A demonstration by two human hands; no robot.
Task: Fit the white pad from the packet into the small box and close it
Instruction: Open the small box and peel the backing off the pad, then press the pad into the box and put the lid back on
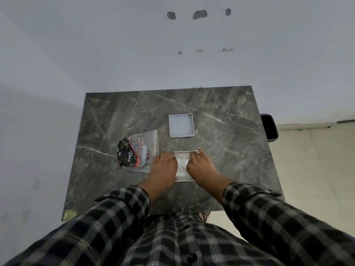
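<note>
The small white box [186,151] sits open near the front middle of the dark marble table [119,112]. The white pad [182,166] lies inside it, wrinkled in the middle. My left hand [163,167] presses on the pad's left side with bent fingers. On the pad's right side rests my right hand [200,166], its fingertips touching the box's far rim. Both hands hide most of the box. The box lid [181,125] lies upside down farther back on the table. The clear packet [138,153] with a black printed label lies flat to the left of my left hand.
A black bin [269,127] stands on the floor beside the table's right edge. A white wall runs behind the table and along its left side. Tiled floor lies to the right.
</note>
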